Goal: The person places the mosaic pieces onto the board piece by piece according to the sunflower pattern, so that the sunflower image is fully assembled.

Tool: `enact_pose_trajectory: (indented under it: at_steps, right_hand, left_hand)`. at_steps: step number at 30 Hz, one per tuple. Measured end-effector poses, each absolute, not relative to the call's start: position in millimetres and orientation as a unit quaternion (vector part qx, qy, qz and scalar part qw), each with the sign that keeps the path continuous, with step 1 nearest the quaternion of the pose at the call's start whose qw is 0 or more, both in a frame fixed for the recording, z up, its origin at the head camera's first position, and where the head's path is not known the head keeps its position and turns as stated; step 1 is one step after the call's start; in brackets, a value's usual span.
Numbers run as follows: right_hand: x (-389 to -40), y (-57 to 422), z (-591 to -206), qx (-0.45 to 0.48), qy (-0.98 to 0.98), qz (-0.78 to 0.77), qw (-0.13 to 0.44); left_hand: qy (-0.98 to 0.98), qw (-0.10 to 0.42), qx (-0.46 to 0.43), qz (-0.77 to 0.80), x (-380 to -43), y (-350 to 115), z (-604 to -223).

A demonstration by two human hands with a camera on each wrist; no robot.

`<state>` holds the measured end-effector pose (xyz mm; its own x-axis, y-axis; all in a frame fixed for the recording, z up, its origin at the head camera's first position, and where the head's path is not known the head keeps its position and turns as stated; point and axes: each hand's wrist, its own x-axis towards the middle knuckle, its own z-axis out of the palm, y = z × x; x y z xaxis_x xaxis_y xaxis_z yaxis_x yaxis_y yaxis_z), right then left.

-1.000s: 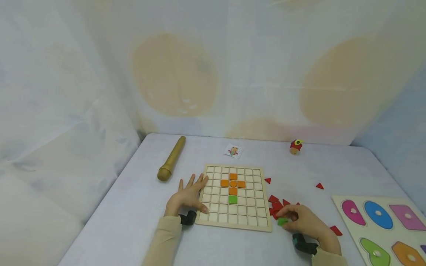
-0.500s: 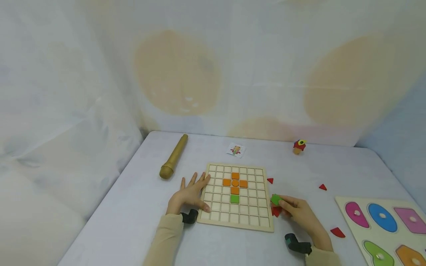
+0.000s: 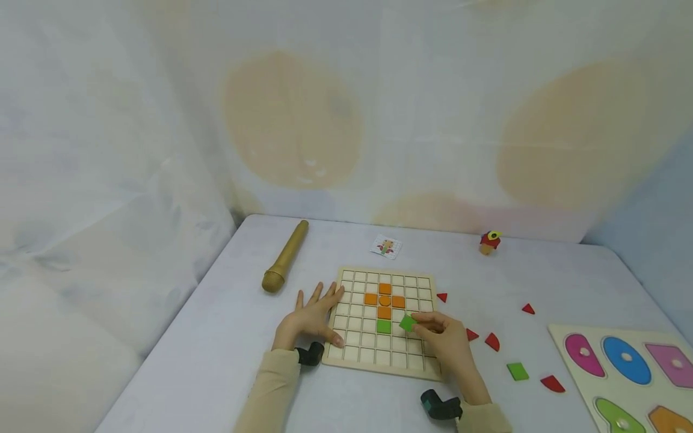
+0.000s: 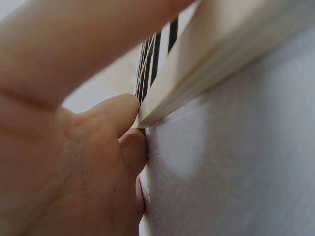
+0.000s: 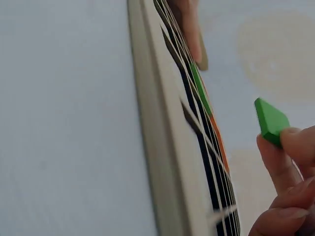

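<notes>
A wooden grid board [image 3: 379, 368] lies on the table, with several orange tiles [image 3: 384, 313] forming a cross and one green square tile [image 3: 384, 326] below them. My left hand [image 3: 310, 319] rests on its left edge, fingers spread; the left wrist view shows fingertips against the board's side [image 4: 187, 88]. Thumb and fingers of my right hand [image 3: 446, 340] pinch another green square tile [image 3: 407, 323] over the board, right of the placed green one. In the right wrist view this held tile [image 5: 271, 122] is tilted and apart from the board.
Right of the board lie several red pieces [image 3: 492, 341] and a loose green tile [image 3: 517, 371]. A shape puzzle board [image 3: 590, 385] sits at far right. Behind are a gold microphone [image 3: 286, 255], a picture card [image 3: 387, 246] and a small parrot figure [image 3: 489, 242].
My right hand has lifted the green tile from beside the red pieces and carried it left over the board. A loose green tile now shows at right. My left hand stays on the board's edge.
</notes>
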<state>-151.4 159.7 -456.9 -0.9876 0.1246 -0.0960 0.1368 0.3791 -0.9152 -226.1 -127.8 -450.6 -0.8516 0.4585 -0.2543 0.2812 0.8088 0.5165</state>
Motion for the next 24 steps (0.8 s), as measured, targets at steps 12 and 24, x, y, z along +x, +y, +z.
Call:
enact_pose_trajectory:
  at_steps: [12,24]
  right_hand:
    - [-144,117,-462,0.041,0.865,-0.5,-0.01]
    - [-143,113,-473,0.01,0.887,-0.459,-0.048]
  left_hand:
    - [0.934,0.183,0.197,0.234,-227,-127,-453]
    - [0.933,0.181,0.193,0.242,-226,-127,-455]
